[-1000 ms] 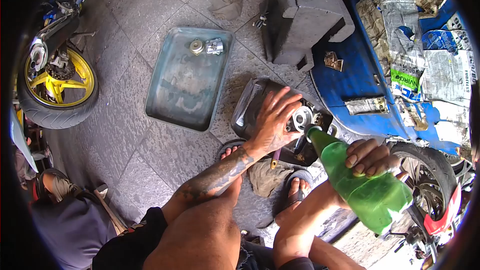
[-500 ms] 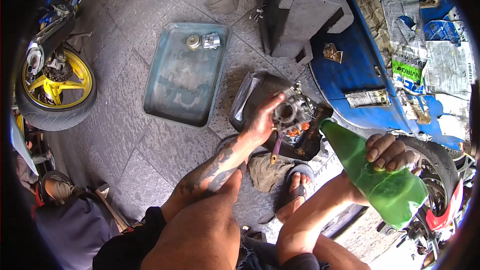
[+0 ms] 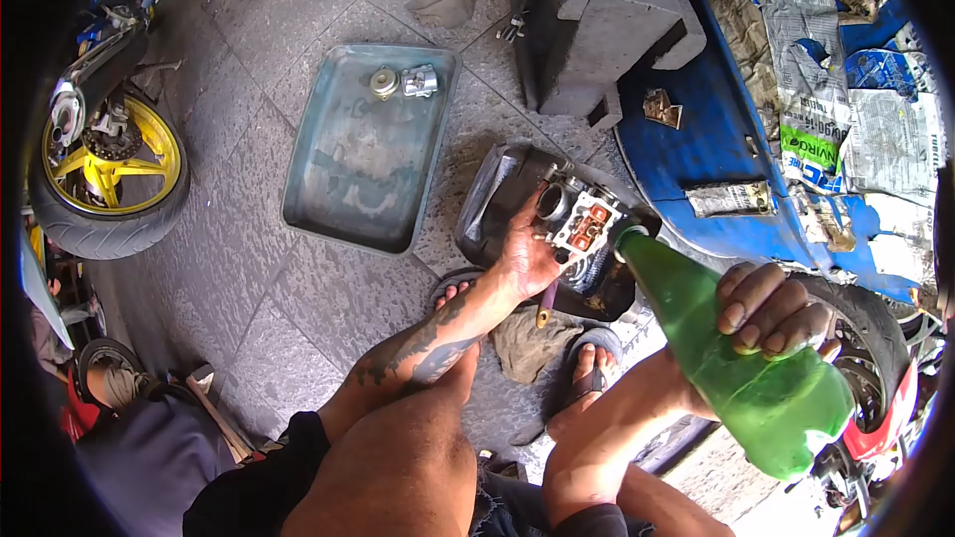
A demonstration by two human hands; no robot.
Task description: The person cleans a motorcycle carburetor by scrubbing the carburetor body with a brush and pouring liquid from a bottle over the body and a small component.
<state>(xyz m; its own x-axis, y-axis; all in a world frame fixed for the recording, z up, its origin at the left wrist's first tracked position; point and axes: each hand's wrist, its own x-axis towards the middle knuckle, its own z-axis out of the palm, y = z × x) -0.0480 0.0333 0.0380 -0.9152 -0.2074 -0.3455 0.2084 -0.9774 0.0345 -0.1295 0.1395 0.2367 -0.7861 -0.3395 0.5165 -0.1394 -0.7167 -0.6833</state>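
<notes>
My left hand point(image 3: 530, 257) grips a metal engine part point(image 3: 582, 217) over a black basin point(image 3: 507, 175); the part's face with orange-brown areas is turned up. My right hand point(image 3: 771, 313) is wrapped round a green plastic bottle point(image 3: 731, 368), tilted so that its mouth is close to the part's right side. Whether liquid is coming out cannot be made out. A brush-like purple handle point(image 3: 547, 305) sticks out over the basin's near edge. Below the basin, a brown cloth point(image 3: 529, 346) lies on the floor by my foot.
A grey-blue tray point(image 3: 353, 159) with two metal parts stands left of the basin. Behind are a grey block-like stand point(image 3: 627, 25) and a blue surface point(image 3: 686, 154) with torn packaging. A yellow wheel point(image 3: 119, 164) is at left, a seated person point(image 3: 159, 467) at lower left, another wheel point(image 3: 870, 358) at right.
My left hand has turned the metal part over between views, so its orange-brown face now shows. The bottle moved right and down from the first frame, then its mouth came slightly left towards the part.
</notes>
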